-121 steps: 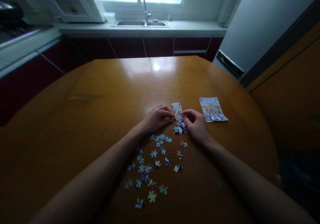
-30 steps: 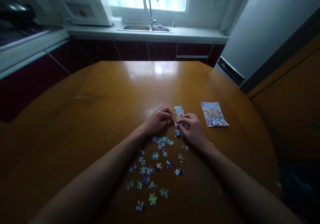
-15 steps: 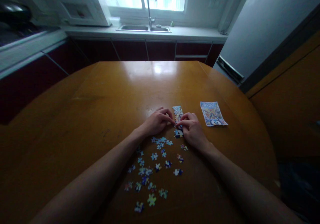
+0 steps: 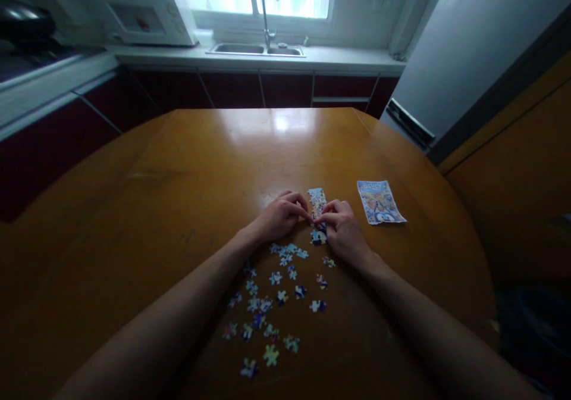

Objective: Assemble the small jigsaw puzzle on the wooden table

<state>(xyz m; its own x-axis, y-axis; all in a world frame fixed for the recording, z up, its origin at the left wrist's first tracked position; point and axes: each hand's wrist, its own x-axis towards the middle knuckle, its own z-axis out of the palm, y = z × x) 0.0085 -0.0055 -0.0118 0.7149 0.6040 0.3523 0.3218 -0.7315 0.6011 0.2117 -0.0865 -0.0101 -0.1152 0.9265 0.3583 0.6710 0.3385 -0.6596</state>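
Note:
A narrow strip of joined puzzle pieces (image 4: 317,203) lies on the round wooden table (image 4: 187,168). My left hand (image 4: 282,216) rests beside the strip's left edge with fingers curled and fingertips pinched against it. My right hand (image 4: 343,231) covers the strip's right side, its fingers also curled and pressing on the strip near the middle. The two sets of fingertips almost meet. Several loose puzzle pieces (image 4: 273,296) are scattered on the table between my forearms, close to me.
A printed picture sheet (image 4: 379,201) lies on the table right of my hands. Beyond the table stand dark red cabinets, a sink with tap (image 4: 256,47), a microwave (image 4: 143,16) and a grey fridge (image 4: 450,55) at the right.
Over four seconds my right hand slid left over the strip, hiding its right side. In the last half second both hands stay almost still.

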